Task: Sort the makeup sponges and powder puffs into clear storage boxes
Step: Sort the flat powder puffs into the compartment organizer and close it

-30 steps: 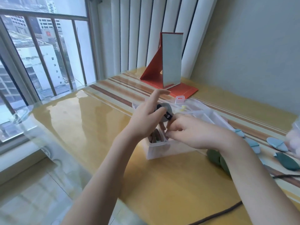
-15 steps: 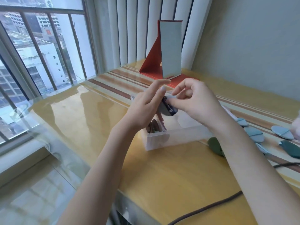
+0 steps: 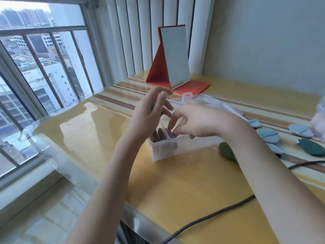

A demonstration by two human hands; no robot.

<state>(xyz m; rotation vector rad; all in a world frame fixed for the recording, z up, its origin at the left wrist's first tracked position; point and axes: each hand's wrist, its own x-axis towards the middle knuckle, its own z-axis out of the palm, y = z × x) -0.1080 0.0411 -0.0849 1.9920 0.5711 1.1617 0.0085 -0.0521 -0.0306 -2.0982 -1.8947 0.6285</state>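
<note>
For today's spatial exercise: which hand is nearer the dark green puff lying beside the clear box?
Right. The right hand reaches over the clear plastic box just above the dark green puff; the left hand hovers farther left.

Both hands [image 3: 175, 118] over clear box [image 3: 182, 147]

Head view, looking down and forward, seemingly close over table [image 3: 184, 182]

- The left hand [image 3: 149, 111] is raised with the back toward the camera, fingers straight and loosely fanned upward, holding nothing that can be seen
- The right hand [image 3: 195, 122] is turned palm-down, its fingers [image 3: 173, 120] bent downward and spread
- Both bare forearms stretch forward and converge, the hands nearly touching
</note>
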